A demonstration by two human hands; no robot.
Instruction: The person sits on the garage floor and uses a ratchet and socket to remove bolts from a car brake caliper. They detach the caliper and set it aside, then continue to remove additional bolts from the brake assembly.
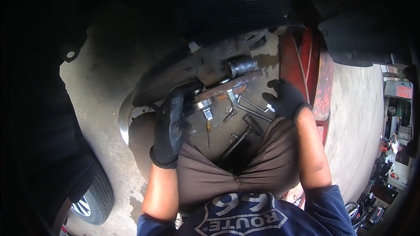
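My left hand (171, 116), in a black glove, is closed round the left end of a rusty flat metal bar (247, 80). A threaded bolt (232, 99) sticks out below the bar's middle, and a metal cylinder (243, 66) sits against its far side. Near my left fingers, a shiny metal ring (204, 104) lies under the bar, with a bolt end (208, 114) below it. My right hand (286, 99), also in a black glove, is off the bar's right end. Its fingers are bent but apart, and no held thing shows. A bent metal rod (257, 112) lies beside it.
Between my legs lie a yellow-handled screwdriver (208, 127), a small dark bolt (229, 115) and a black-handled tool (236, 143). A red metal stand (291, 61) rises at the right. Dark car bodywork (232, 4) hangs ahead, and a wheel (97, 194) stands at lower left.
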